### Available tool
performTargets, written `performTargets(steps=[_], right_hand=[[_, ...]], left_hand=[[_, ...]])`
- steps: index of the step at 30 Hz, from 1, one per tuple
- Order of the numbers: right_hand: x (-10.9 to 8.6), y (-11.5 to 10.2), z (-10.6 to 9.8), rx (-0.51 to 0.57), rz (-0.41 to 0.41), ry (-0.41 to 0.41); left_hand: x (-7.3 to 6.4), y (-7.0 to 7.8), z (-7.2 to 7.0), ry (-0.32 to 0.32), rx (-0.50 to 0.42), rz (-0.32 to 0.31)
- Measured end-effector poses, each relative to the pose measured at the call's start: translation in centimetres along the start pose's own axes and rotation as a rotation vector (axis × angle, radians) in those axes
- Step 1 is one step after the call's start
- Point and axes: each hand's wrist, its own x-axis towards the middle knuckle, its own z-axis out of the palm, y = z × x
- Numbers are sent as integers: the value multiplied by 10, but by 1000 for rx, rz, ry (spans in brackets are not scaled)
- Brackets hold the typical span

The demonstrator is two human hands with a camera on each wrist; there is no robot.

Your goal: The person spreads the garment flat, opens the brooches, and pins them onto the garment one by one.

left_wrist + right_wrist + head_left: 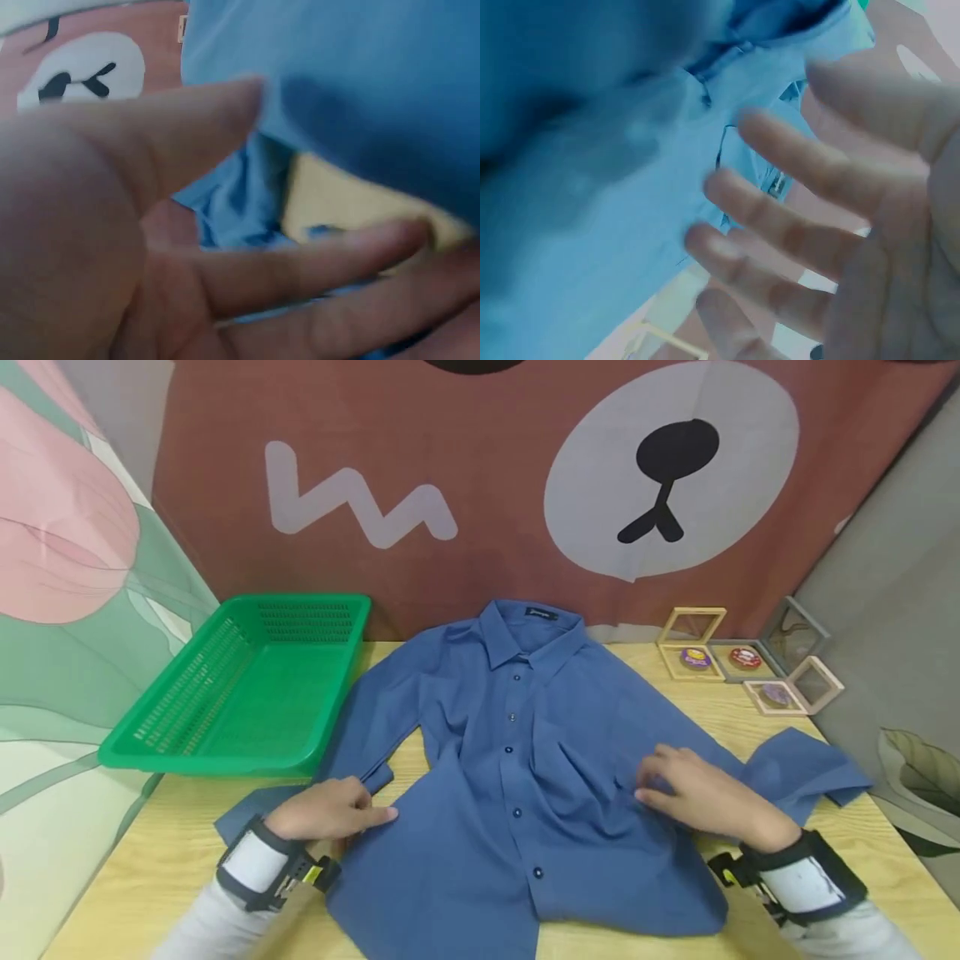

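A blue long-sleeved button-up shirt [480,835] lies front up on the table, collar toward the back wall, with creases across its right half. My left hand [330,810] is at the shirt's left side edge. Its thumb overlaps the cloth; in the left wrist view the thumb [195,127] and the straight fingers [300,281] stand apart, with the shirt's edge between them. Over the right side of the shirt is my right hand [697,789], fingers loosely bent. The right wrist view shows its fingers [795,225] spread, with no cloth between them.
A green plastic basket [258,710] stands at the back left, beside the shirt's sleeve. Three small framed cases holding round pieces, one purple and yellow [695,658], one red [745,658], are at the back right. A printed cloth [495,568] hangs behind the wooden table [135,868].
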Motion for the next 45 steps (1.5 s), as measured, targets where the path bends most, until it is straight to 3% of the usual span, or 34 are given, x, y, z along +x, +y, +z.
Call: performTargets(steps=[2,4,7,10,12,16,19,21,26,29,32,34,35,38,41,45], right_hand=[[20,1,-4,-10,9,71],[42,5,-3,11,26,85],[70,13,6,42,111,-43],[88,19,20,-19,219,-189],[94,22,28,-72,261,-241],[103,35,31,-97,310,-231],[106,53,24,-100,332,-215],[106,65,18,-85,348,-214],[100,76,8,-74,393,-175],[89,60,5,-142,395,-27],[70,31,3,-191,344,193],[55,11,3,-192,297,292],[47,2,4,-181,285,304],[26,-15,9,-98,303,208],[11,-19,24,-25,347,49],[1,-22,51,-42,314,22]], left_hand=[[15,10,-1,86,66,-38],[38,21,-2,179,101,-63],[81,32,1,254,93,-80],[121,34,9,246,-6,-105],[141,30,11,247,-64,-97],[155,16,5,337,-167,-36],[150,4,-6,455,-183,-23],[142,-2,-12,492,-162,-44],[125,-6,-6,401,60,-130],[121,7,-2,410,202,-132],[126,25,-6,423,275,-34],[136,34,-10,349,300,73],[141,39,-11,289,302,112],[158,46,-10,119,316,148],[170,49,-2,-4,334,72],[181,47,5,-80,412,-39]])
